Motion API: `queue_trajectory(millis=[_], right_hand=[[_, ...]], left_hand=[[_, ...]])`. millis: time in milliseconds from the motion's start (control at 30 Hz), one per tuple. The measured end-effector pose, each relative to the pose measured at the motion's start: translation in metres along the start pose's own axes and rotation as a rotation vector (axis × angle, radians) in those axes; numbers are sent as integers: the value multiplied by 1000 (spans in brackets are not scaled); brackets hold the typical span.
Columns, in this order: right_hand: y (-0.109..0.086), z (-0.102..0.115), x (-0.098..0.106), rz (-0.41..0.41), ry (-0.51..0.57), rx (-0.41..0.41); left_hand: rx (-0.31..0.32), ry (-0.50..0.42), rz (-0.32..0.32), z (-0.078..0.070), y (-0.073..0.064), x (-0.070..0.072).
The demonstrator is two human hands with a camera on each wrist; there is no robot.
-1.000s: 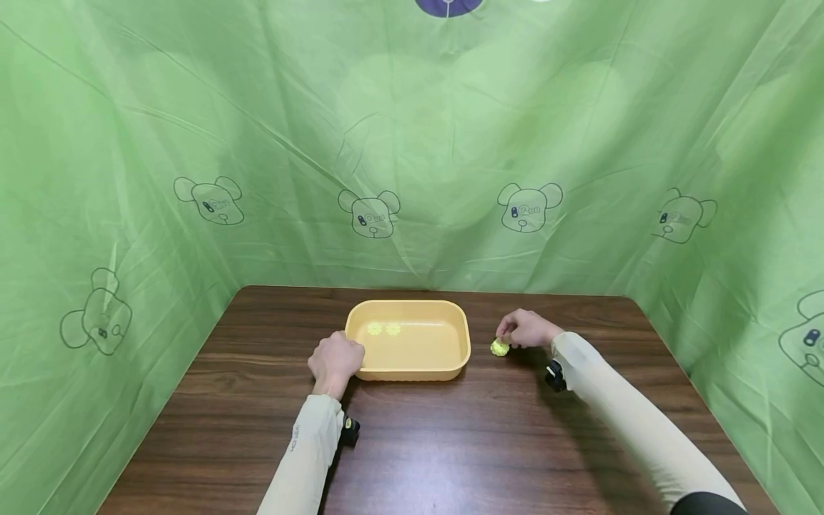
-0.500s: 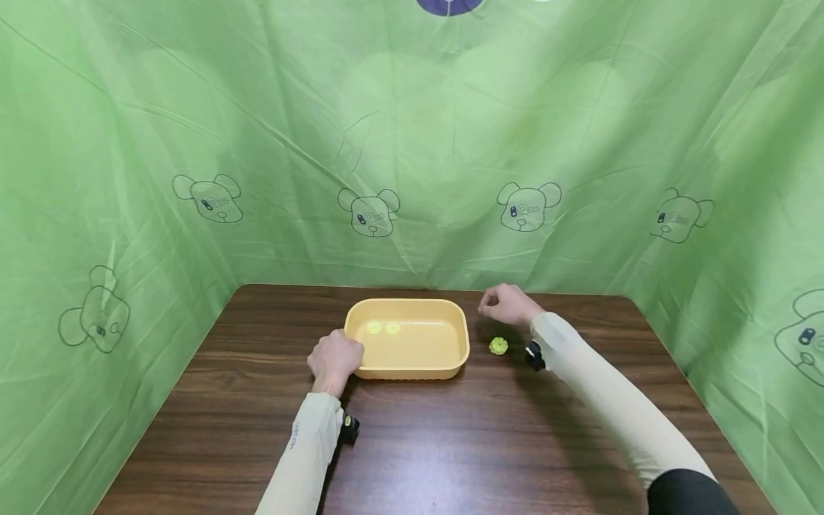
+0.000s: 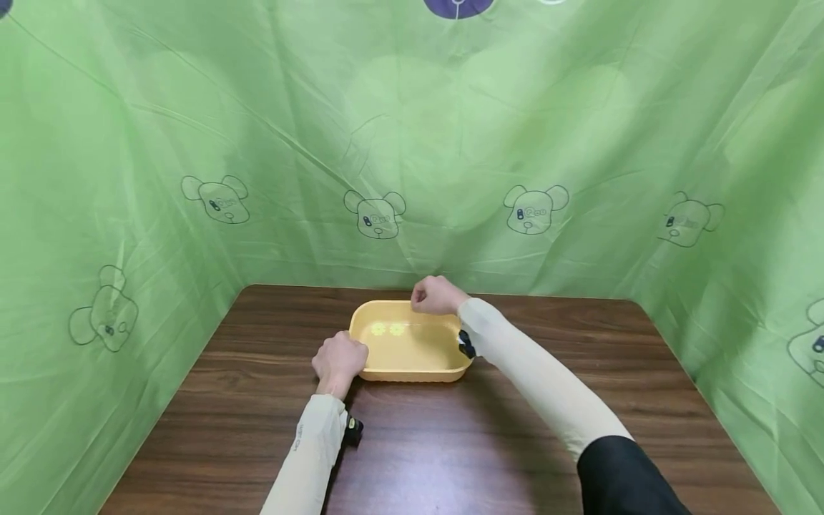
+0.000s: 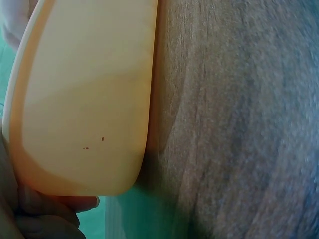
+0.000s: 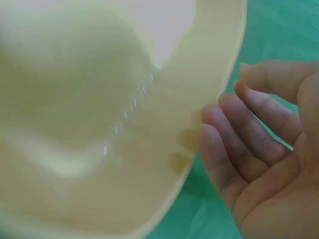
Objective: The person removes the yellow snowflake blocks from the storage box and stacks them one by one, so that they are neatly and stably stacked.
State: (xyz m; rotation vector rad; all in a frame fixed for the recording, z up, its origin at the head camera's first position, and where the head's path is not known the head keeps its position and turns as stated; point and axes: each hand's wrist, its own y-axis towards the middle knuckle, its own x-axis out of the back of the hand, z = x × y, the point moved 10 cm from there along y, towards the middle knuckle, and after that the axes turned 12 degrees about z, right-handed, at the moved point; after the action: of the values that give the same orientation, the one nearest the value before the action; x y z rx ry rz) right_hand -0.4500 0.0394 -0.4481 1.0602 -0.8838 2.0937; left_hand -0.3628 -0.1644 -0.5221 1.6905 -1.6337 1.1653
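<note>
A yellow plastic tray stands on the wooden table. My left hand grips its left front corner. In the left wrist view, fingers curl at the tray's end. Two small yellow-green flower-shaped pieces lie inside, toward the back left. Over the tray's back rim is my right hand, its fingers loosely bent. The right wrist view shows the thumb close to the index fingertip, nothing visible between them, and fingertips right at the rim. The flower piece on the table is hidden behind the right forearm.
The brown wooden table carries the tray near its far side. A green curtain with printed bear heads hangs behind and at both sides. The right sleeve crosses over the tray's right end.
My right hand has left a yellow-green flower piece on the table right of the tray and moved left, over the tray's back rim. The left hand keeps its grip.
</note>
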Motion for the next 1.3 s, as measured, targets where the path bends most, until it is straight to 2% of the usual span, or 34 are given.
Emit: queue_trajectory(millis=[133, 300, 600, 733, 1000, 1300], right_hand=[[15, 5, -23, 112, -16, 2], [20, 3, -49, 268, 31, -38], [23, 6, -72, 383, -16, -36], [22, 12, -73, 372, -47, -20], [24, 14, -71, 242, -114, -26], [27, 15, -73, 218, -167, -37]], left_hand=[[-5, -6, 8, -5, -2, -2], [-11, -5, 11, -9, -3, -3], [-12, 1, -14, -10, -3, 0], [-10, 1, -15, -9, -3, 0], [-11, 7, -19, -7, -2, 0], [7, 16, -9, -4, -1, 0]])
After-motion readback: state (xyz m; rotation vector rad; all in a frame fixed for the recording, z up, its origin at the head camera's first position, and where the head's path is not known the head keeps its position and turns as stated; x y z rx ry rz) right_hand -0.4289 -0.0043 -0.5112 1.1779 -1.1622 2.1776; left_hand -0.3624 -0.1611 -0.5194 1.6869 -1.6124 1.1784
